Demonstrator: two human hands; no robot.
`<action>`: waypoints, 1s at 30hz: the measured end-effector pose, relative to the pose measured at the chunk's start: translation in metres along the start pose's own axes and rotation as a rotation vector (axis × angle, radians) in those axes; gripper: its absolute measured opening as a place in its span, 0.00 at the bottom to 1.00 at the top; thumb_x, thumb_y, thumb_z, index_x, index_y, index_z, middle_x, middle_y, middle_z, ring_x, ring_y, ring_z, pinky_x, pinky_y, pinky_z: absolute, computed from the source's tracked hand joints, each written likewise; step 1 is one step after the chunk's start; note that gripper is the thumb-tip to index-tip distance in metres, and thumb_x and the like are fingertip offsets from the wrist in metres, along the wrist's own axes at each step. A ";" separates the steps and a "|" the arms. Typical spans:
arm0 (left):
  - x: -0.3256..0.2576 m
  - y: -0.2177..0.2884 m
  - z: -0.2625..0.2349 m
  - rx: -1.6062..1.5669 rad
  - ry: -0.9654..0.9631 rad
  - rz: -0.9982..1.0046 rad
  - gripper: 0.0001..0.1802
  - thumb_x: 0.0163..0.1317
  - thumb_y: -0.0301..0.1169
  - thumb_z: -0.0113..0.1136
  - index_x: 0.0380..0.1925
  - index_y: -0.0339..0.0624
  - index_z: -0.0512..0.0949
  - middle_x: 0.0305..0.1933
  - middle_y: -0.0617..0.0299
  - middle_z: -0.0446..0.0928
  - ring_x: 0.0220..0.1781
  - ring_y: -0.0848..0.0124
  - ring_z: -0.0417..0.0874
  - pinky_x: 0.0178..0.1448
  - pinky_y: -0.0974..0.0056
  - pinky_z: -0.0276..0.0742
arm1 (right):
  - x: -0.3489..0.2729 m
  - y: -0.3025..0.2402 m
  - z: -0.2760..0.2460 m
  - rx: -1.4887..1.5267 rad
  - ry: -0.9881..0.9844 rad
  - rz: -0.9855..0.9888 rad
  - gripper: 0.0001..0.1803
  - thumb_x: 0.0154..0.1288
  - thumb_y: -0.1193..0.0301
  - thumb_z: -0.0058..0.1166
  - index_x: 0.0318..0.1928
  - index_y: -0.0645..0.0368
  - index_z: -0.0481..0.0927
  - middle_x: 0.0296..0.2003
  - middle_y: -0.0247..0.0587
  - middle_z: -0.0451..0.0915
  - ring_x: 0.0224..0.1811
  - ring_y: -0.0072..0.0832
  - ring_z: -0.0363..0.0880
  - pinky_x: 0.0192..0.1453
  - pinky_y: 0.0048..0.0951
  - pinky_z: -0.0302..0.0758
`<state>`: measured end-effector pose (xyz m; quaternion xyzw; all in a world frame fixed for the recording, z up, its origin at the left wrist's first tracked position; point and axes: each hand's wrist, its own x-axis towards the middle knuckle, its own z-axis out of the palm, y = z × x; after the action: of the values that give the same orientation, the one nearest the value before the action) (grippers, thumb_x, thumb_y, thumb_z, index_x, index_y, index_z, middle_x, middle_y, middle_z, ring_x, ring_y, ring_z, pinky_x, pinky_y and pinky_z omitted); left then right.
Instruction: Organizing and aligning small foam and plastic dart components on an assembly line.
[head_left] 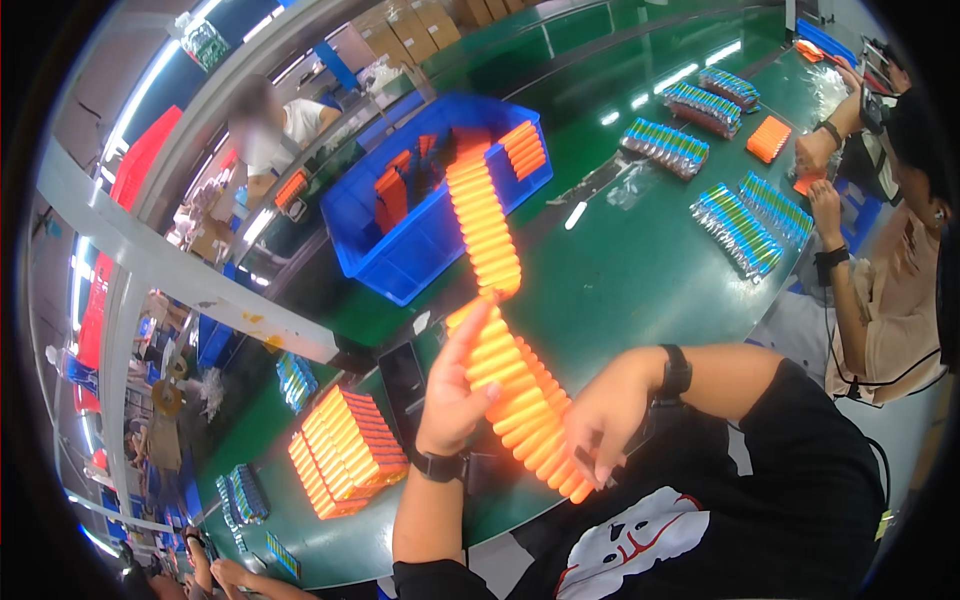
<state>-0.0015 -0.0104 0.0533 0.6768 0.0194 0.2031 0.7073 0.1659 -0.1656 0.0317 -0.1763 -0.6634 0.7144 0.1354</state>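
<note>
A long, folded row of orange foam tubes (pixel 520 400) lies across my two hands in front of me. My left hand (pixel 455 385) is closed on its left side, the thumb laid over the tubes and the index finger stretched up along them. My right hand (pixel 610 405) is curled round the lower end of the row; a small dark piece shows by its fingertips, too unclear to name. Beyond my left fingertips another orange row (pixel 485 225) slopes over the near rim of a blue bin (pixel 400 280). More orange rows (pixel 392 190) stand inside that bin.
A stack of orange tubes (pixel 345 450) stands on the green table (pixel 620 290) at left, near a dark flat device (pixel 402 375). Packs with blue ends (pixel 738 230) lie at right, before a co-worker's hands (pixel 822 205). A white metal post (pixel 200 270) crosses the left side.
</note>
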 end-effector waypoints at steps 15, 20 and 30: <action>0.016 -0.052 -0.042 0.775 0.104 -0.119 0.66 0.42 0.43 0.82 0.79 0.42 0.53 0.74 0.41 0.64 0.76 0.47 0.58 0.80 0.49 0.51 | -0.017 0.020 -0.040 0.205 0.209 0.051 0.11 0.73 0.70 0.59 0.46 0.67 0.85 0.40 0.43 0.88 0.24 0.22 0.82 0.26 0.21 0.78; 0.020 -0.053 -0.041 0.814 0.061 -0.160 0.65 0.41 0.44 0.83 0.79 0.44 0.55 0.74 0.41 0.63 0.78 0.46 0.57 0.80 0.49 0.50 | -0.023 0.014 -0.043 0.169 0.141 0.197 0.11 0.72 0.69 0.59 0.45 0.67 0.85 0.39 0.43 0.88 0.29 0.23 0.86 0.27 0.21 0.78; 0.019 -0.058 -0.043 0.739 0.055 -0.092 0.65 0.42 0.45 0.81 0.79 0.45 0.54 0.73 0.41 0.65 0.77 0.44 0.58 0.80 0.47 0.50 | -0.014 0.039 -0.074 -0.109 1.144 -0.203 0.10 0.73 0.67 0.58 0.47 0.59 0.85 0.41 0.35 0.85 0.37 0.21 0.81 0.41 0.22 0.75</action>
<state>0.0182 0.0366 -0.0014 0.8792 0.1407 0.1686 0.4227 0.2118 -0.1081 -0.0103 -0.4764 -0.5341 0.4540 0.5306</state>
